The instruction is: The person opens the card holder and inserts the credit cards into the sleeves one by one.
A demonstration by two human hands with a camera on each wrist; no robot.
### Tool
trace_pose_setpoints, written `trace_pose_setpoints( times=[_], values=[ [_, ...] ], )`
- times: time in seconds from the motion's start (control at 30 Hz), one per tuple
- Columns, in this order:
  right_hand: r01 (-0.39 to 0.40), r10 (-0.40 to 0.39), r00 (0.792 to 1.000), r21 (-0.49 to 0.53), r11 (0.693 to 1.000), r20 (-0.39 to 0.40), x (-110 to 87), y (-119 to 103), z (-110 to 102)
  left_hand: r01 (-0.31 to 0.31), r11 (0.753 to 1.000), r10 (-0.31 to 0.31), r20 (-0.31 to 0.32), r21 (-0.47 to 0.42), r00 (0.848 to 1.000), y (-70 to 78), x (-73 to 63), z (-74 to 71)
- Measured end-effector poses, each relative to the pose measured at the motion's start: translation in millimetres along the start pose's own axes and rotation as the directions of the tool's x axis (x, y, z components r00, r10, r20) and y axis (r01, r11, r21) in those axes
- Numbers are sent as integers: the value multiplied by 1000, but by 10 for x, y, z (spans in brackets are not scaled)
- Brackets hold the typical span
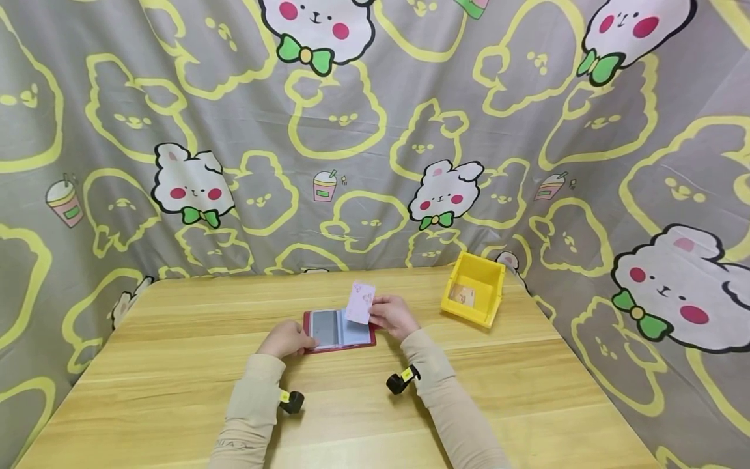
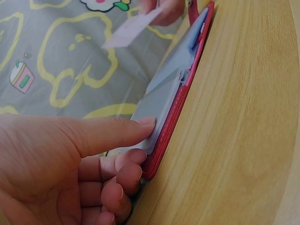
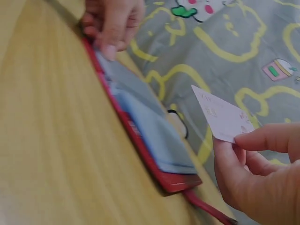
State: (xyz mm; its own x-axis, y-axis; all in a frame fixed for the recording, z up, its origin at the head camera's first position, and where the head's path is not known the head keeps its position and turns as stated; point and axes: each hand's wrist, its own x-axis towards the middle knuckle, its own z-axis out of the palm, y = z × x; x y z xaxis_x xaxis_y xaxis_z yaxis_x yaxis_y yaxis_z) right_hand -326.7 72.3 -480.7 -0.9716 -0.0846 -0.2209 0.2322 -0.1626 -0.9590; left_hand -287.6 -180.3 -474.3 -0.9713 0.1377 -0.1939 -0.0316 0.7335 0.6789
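Observation:
A red card holder (image 1: 325, 328) with clear plastic sleeves lies spread open on the wooden table. At its left edge, my left hand (image 1: 285, 339) grips it, the thumb (image 2: 136, 130) on top of the sleeve and the fingers curled at the red border. My right hand (image 1: 396, 317) pinches a pale pink card (image 1: 360, 303) by one corner, above the holder's right half. Small printed figures and a chip-like patch show on the card (image 3: 222, 115) in the right wrist view. A red strap (image 3: 206, 206) trails from the holder's end.
A yellow plastic bin (image 1: 489, 286) stands at the back right of the table, with a beige and brown card (image 1: 463, 296) inside. Behind the table (image 1: 205, 299) hangs a grey curtain (image 1: 375, 176) with cartoon prints.

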Motion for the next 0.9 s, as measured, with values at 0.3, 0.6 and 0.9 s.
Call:
trace_pose_setpoints(
  times=[0.3, 0.6, 0.9],
  values=[
    [-56, 72, 994, -184, 981, 81, -52, 96, 109, 21, 1000, -21, -2, 11, 1000, 3, 13, 4],
    [-44, 70, 993, -246, 968, 99, -55, 150, 182, 25, 1000, -25, 5, 18, 1000, 9, 17, 1],
    [-46, 57, 998, -385, 922, 17, -83, 122, 273, 9, 1000, -9, 3, 29, 1000, -7, 23, 2]
  ],
)
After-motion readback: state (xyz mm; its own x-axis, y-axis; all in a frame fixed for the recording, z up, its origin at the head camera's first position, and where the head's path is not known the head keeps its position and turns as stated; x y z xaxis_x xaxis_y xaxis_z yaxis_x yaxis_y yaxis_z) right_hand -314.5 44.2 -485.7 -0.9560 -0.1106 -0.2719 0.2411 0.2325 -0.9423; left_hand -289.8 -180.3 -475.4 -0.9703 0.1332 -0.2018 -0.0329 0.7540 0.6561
